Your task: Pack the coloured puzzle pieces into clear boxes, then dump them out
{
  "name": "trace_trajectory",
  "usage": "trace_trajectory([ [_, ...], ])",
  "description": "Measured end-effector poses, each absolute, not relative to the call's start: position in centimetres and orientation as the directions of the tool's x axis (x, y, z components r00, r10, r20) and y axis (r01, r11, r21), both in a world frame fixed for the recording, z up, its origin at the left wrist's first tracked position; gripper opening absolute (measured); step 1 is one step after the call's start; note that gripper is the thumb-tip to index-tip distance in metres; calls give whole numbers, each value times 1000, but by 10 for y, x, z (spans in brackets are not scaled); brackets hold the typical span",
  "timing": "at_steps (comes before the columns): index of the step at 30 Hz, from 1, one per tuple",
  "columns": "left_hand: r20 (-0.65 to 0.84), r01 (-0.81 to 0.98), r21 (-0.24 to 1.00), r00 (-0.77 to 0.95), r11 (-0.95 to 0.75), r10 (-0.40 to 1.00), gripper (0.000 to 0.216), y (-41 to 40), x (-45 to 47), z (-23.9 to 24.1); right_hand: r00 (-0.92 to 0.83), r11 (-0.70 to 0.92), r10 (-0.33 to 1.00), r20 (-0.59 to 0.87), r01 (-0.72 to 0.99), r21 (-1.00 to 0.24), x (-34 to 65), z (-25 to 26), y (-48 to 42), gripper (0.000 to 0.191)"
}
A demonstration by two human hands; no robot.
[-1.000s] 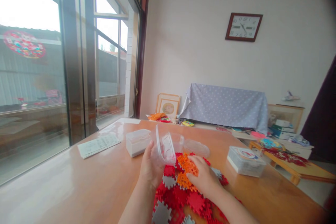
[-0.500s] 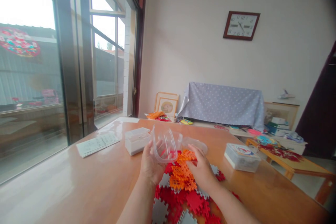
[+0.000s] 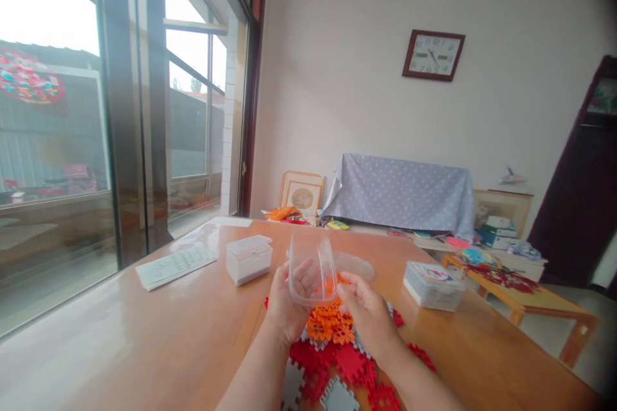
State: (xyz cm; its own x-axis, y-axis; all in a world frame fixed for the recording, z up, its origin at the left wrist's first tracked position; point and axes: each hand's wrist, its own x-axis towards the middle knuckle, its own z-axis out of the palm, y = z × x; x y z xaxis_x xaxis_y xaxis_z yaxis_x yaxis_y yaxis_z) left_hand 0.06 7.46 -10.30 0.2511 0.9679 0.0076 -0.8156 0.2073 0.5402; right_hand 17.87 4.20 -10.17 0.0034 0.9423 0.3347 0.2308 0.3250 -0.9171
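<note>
A clear plastic container is tilted up, its open side towards me. My left hand supports it from the left and behind, with the fingers showing through the clear wall. My right hand is at the container's right edge, thumb and fingers drawn together; a bit of orange shows by the fingertips, but what they grip is unclear. Below both hands lies a pile of interlocking toy tiles with notched edges: orange lattice tiles, red tiles and grey tiles. Part of the pile is hidden by my hands.
A clear round-ended lid lies behind the right hand. On the wooden table stand a white lidded box to the left and another clear box to the right. Printed sheets lie near the window.
The container has moved right and been turned more upright in my left hand. My right hand has come up against its edge, and the orange tiles beneath now lie lower in the pile.
</note>
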Motion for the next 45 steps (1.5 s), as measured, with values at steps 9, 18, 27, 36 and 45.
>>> trace_trajectory([
  [9,55,-608,775,336,172,940,55,65,22,-108,193,272,932,307,187,-944,203,-109,29,44],
  [18,298,-19,954,82,-298,951,43,65,25,-122,464,85,806,367,523,-848,355,-119,2,43],
  [27,398,458,706,373,-540,838,47,65,22,-140,536,-186,779,325,693,-696,452,-149,-16,43],
  [36,387,640,595,301,-485,872,29,72,21,-146,432,-116,543,720,888,-445,435,-140,-17,51],
  [45,355,700,635,110,-326,928,5,77,8,-139,97,315,790,605,783,-537,303,-116,30,38],
])
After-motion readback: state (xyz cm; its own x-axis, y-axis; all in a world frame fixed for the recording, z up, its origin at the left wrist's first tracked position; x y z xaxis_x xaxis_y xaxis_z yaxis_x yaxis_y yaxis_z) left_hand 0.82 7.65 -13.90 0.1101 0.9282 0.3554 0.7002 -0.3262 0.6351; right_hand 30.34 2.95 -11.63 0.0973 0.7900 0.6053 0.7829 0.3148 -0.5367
